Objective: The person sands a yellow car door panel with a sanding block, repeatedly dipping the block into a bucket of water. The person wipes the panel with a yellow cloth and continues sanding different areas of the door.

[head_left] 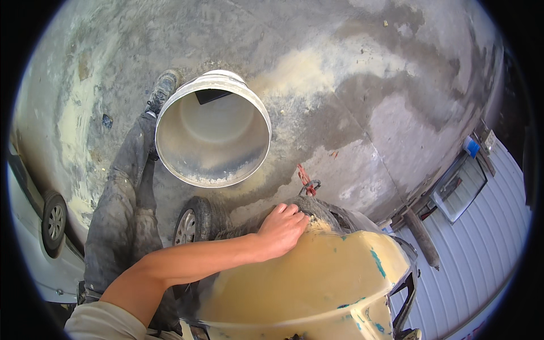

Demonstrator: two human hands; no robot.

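Observation:
From the lower left, my left hand (283,231) reaches over to a car body panel (266,289) coated in yellow-beige filler, with teal paint patches along its edges. The hand rests at the panel's far edge with its fingers curled and pressed together. Whatever may be under the fingertips is hidden. Crumbly residue and a dark, rough edge lie just beyond the fingers. Below the panel's left side shows a car wheel (186,226). My right hand is out of view.
A large white bucket (213,180) stands beyond the panel, with a dark flat piece (212,94) inside. Red cord (304,175) hangs near the panel's edge. Another car (39,255) is at left. Ribbed sheeting (470,243) and a framed pane (460,190) are at right.

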